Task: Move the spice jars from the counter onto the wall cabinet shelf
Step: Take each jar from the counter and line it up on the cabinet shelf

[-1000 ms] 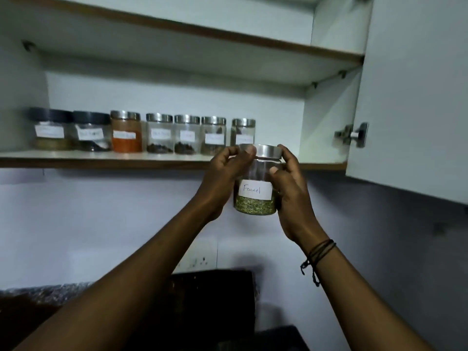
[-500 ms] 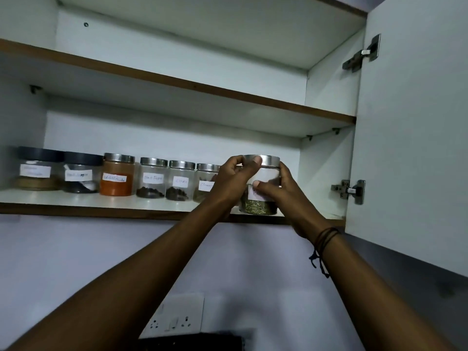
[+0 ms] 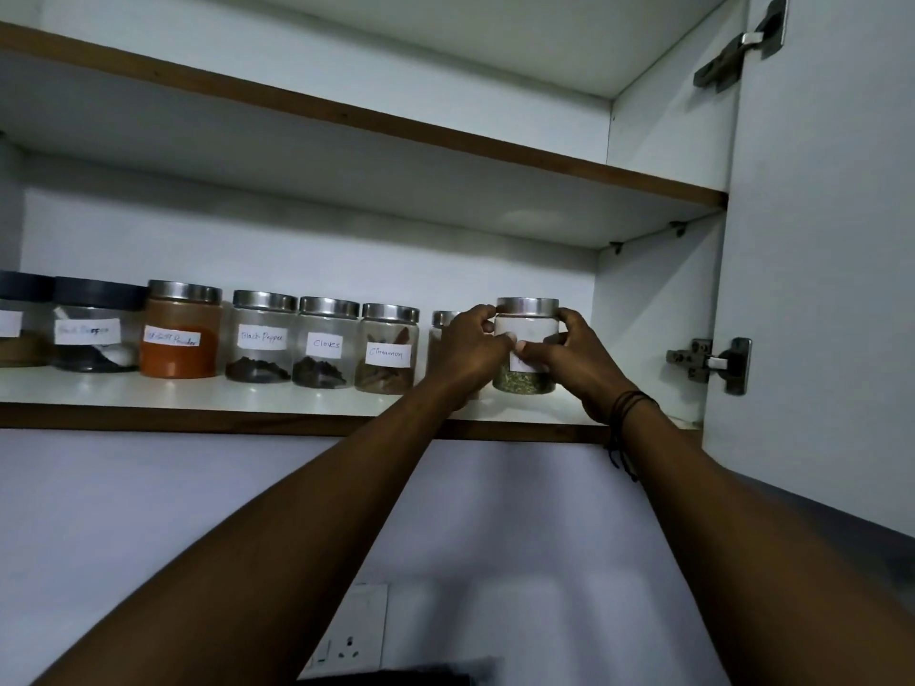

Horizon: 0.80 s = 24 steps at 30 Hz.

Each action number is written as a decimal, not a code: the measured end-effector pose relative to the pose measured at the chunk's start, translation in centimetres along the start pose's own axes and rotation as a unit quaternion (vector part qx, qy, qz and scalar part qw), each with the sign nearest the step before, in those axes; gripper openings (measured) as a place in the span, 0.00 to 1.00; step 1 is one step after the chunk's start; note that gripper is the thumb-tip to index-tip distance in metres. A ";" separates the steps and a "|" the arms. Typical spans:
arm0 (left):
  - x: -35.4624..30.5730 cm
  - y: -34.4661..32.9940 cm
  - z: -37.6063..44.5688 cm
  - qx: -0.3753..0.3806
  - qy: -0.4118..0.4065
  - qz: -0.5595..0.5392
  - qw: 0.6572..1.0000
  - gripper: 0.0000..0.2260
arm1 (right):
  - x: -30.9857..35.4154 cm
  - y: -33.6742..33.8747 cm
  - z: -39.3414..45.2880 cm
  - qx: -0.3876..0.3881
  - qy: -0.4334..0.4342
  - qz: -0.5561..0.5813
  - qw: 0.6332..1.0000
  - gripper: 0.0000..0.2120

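With our left hand (image 3: 468,356) and right hand (image 3: 574,361) both grasping it, the clear steel-lidded jar of green spice (image 3: 526,346) has risen from below the white cabinet shelf (image 3: 297,396) onto its right end, leaving only release.

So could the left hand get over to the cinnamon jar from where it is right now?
Probably yes: the left hand sits just right of the cinnamon jar, nothing in front, but must first let go of the fennel jar.

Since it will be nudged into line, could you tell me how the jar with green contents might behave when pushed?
The green-spice jar looks like glass with a steel lid: probably rigid, smooth, breakable. Mostly empty, so likely light. Its wide flat base should slide on the shelf rather than tip.
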<state>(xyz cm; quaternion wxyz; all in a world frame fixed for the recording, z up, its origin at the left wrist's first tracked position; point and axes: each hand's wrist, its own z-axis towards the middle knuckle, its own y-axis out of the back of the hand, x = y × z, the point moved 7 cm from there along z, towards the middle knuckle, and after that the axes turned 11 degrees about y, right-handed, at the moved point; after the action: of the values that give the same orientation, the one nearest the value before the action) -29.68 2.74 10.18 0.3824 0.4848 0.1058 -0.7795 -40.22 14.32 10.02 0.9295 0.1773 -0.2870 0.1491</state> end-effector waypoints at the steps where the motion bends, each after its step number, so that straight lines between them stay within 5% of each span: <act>1: 0.1 -0.4 0.2 0.008 -0.005 0.010 1.000 0.19 | -0.4 -0.1 0.5 -0.004 0.000 -0.006 1.000 0.30; 11: 1.7 -4.1 1.5 0.084 0.009 0.142 0.986 0.19 | -5.7 -1.0 2.2 -0.004 -0.072 -0.055 0.996 0.32; 24: 1.6 -3.7 -0.3 0.071 0.022 0.215 0.974 0.19 | -4.7 -1.0 0.7 0.041 -0.082 -0.127 0.988 0.26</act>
<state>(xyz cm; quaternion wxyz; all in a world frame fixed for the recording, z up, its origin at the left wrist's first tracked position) -32.46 4.63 7.95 0.5031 0.5393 -0.0485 -0.6736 -43.85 12.34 7.56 0.9061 0.2619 -0.3312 0.0262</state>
